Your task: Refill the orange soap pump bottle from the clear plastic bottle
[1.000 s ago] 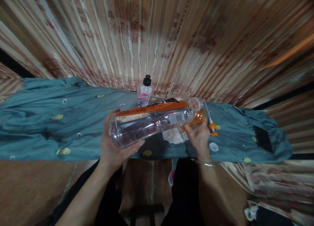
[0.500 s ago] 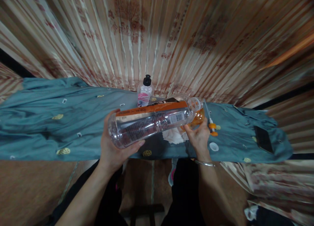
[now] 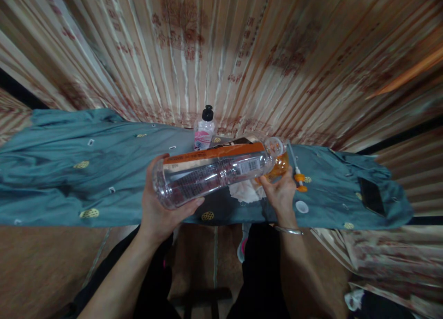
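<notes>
My left hand (image 3: 161, 213) is wrapped round the base end of a large clear plastic bottle (image 3: 207, 173) with an orange and black label. The bottle lies tilted in the air, its open neck pointing right and slightly up. Under that neck, my right hand (image 3: 280, 189) grips an orange see-through container (image 3: 278, 168), mostly hidden behind the bottle and my fingers. A crumpled white cloth or tissue (image 3: 247, 192) lies below the bottle. Just right of my right hand is an orange and white pump head with a tube (image 3: 300, 179). A small white cap (image 3: 302, 207) sits near my wrist.
Behind the big bottle stands a small clear bottle with a black cap (image 3: 204, 130). A dark phone (image 3: 371, 196) lies at the right on the green patterned tablecloth (image 3: 131, 171). A pleated curtain (image 3: 214, 56) hangs along the back edge.
</notes>
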`<state>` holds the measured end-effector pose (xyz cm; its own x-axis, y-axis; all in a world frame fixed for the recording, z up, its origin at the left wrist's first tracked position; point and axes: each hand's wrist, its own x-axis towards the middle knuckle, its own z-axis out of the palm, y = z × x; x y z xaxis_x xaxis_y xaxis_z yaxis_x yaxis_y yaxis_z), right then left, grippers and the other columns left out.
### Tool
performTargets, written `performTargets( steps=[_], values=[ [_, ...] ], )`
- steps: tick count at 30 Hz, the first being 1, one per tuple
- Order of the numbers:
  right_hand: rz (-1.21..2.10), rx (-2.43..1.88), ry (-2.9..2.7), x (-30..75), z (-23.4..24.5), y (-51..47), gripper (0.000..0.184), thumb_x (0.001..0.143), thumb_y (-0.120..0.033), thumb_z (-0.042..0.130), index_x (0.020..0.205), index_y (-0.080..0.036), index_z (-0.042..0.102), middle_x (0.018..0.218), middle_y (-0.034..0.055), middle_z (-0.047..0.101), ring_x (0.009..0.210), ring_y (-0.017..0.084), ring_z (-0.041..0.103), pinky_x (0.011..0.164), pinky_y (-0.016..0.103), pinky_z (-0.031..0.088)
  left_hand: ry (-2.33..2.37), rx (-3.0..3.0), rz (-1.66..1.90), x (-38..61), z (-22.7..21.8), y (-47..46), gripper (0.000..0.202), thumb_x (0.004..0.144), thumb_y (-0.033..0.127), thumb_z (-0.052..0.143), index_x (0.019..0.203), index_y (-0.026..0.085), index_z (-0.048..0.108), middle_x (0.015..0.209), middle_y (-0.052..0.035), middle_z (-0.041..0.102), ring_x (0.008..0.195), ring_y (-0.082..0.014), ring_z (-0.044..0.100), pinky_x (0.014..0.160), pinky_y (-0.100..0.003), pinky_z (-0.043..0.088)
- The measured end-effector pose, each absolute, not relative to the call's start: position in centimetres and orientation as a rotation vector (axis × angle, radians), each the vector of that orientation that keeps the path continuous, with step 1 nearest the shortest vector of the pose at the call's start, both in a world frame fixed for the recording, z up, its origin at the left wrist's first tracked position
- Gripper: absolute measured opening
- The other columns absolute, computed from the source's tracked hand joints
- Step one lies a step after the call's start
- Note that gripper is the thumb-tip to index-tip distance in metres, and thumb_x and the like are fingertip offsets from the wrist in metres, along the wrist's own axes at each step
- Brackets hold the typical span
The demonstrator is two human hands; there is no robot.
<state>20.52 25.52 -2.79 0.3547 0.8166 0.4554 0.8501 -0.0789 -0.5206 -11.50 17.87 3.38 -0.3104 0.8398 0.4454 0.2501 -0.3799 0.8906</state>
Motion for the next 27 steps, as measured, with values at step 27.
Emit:
performTargets(
  steps=[27],
  values=[
    [-0.081, -1.91, -1.467, 20.53, -2.78, 25.52, 0.082, 0.081, -0.053, 0.083, 0.146, -0.008, 0.061, 0.109, 0.0208, 0.083, 0.096, 0.038, 0.082, 0.085, 0.044, 0.066, 1.391, 1.482, 1.739, -11.75, 3.08, 17.83, 0.099, 0.065, 0.057, 0.107, 0.149, 0.026, 0.065, 0.131, -0.013, 0.081, 0.114, -0.0377, 0.084, 0.105, -0.057, 0.074]
  ],
)
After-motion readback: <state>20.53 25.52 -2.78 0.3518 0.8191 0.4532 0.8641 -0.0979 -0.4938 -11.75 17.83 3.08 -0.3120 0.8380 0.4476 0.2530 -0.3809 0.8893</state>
